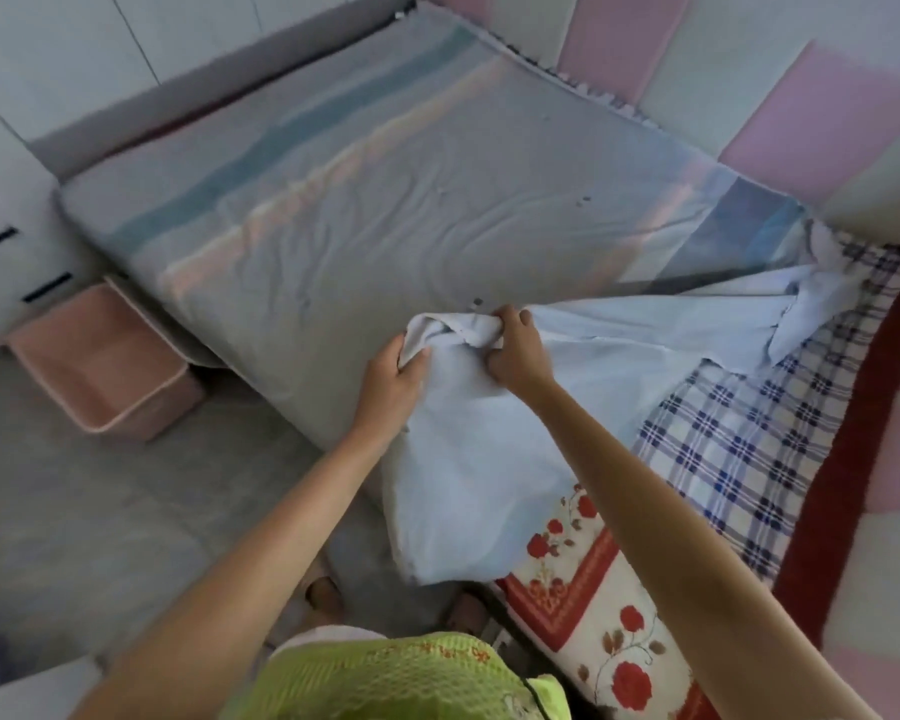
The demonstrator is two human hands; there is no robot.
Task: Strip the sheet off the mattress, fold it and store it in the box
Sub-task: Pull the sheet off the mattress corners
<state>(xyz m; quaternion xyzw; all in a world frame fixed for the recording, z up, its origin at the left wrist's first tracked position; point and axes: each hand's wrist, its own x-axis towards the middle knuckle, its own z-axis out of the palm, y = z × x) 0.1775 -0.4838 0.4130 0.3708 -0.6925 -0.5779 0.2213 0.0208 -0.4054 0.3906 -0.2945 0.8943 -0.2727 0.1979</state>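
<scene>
Fingers (412, 360) of the left hand (392, 380) curl round a bunched edge of the pale blue sheet (463, 459), thumb on top. Just to their right, the right hand (515, 356) grips the same bunch in a closed fist, knuckles up. Below the fingers the sheet hangs in a loose fold over the near edge of the bed. To their right it trails in a crumpled band toward the far right corner (caught there or only lying, I cannot tell).

Right of and below the fingers lies a checked cloth (749, 433). Nearer the person is a blanket (593, 589) with red roses, its corner under the hanging fold. A dark red strip (853, 407) runs along the cloth's right side.

Beyond the fingers spreads the mattress (333, 226) in a wrinkled grey cover with faded teal and pink stripes. Padded wall panels (827, 111), pink and pale, close it in behind and on the right.

Well to the left of the fingers a pink box (105, 366) stands open-topped on the grey floor (100, 511), just beside the mattress corner and a white drawer cabinet (1, 252). Floor stretches between the left forearm and the box.
</scene>
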